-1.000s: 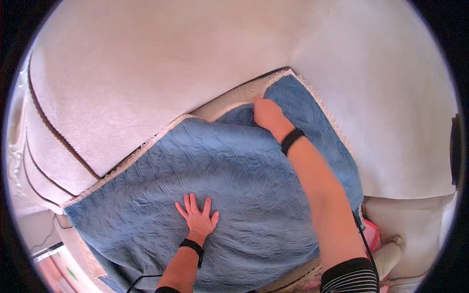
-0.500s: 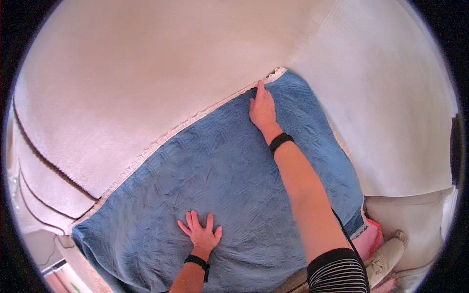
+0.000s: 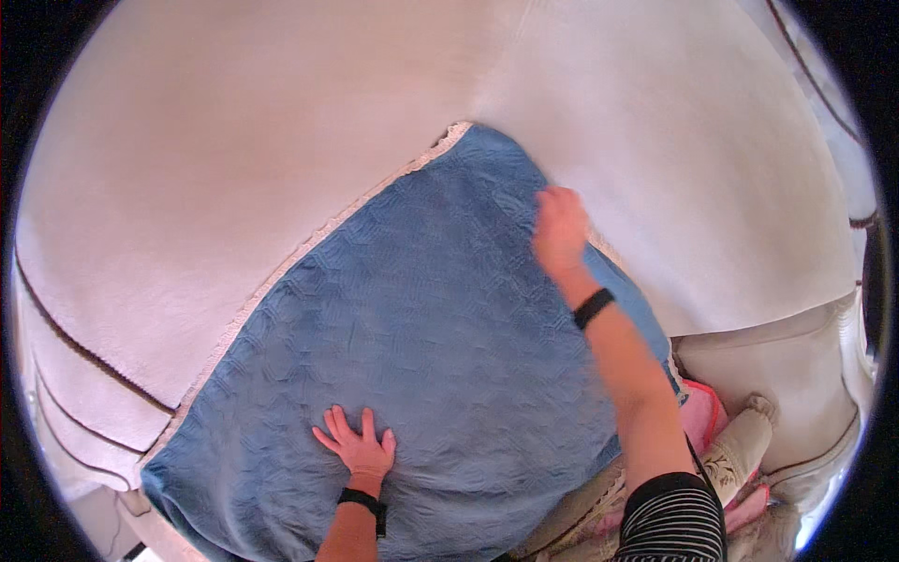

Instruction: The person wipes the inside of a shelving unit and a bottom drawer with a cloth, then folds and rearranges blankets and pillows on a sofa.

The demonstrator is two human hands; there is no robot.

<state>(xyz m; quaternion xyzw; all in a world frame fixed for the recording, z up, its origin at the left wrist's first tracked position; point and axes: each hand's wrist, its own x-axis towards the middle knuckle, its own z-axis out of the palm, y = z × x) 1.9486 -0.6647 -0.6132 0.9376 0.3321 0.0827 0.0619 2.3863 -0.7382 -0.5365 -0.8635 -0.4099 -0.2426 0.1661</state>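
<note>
A blue quilted cover (image 3: 421, 309) with a cream lace edge is spread over a large beige padded surface (image 3: 234, 140). My left hand (image 3: 358, 448) rests flat on its lower part, fingers spread. At the cover's right edge is my right hand (image 3: 562, 229), a little blurred, its fingers curled together over the border. Some of that edge is hidden behind the hand. The far corner of the cover lies smooth, and creases run across the part around my left hand.
At the lower right lie a rolled beige cloth with a floral pattern (image 3: 740, 445) and a pink item with a red border (image 3: 702, 407). Beige cushions with dark piping (image 3: 94, 361) line the left side. Another beige section (image 3: 805, 365) stands at the right.
My right hand has left the far lace edge and moved right and nearer to the cover's right edge, its fingers now curled. The left hand stays flat. The whole view has shifted.
</note>
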